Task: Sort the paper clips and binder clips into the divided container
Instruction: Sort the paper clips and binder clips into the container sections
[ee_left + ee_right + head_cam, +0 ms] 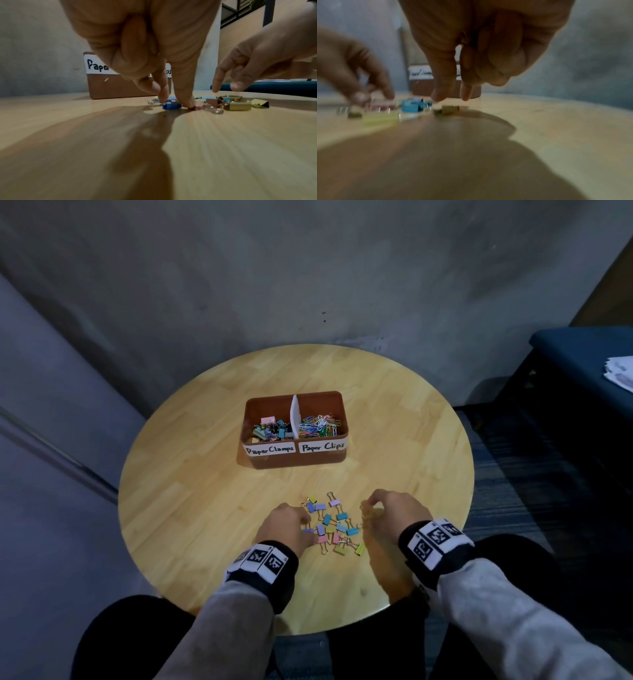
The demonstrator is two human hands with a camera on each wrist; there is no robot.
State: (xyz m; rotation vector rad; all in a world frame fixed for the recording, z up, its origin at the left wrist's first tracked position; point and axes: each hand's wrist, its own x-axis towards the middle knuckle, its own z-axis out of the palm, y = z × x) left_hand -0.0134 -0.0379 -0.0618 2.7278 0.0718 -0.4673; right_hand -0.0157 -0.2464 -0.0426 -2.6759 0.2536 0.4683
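Note:
Several pastel binder clips [334,525] lie in a loose pile on the round wooden table [191,508], between my two hands. My left hand [175,104] reaches down at the pile's left edge, pinching a blue binder clip [171,106] between thumb and index finger on the tabletop. Over the pile's right edge hovers my right hand [452,100], thumb and index finger pointing down and slightly apart above an olive-yellow binder clip [449,110], holding nothing. The brown divided container [296,458] stands farther back, with binder clips in its left compartment and paper clips in its right.
White labels on the container's front read "Paper Clamps" [270,449] and "Paper Clips" [323,446]. A grey wall rises behind the table. At the far right a dark blue bench [582,361] carries some papers. My knees sit under the table's near edge.

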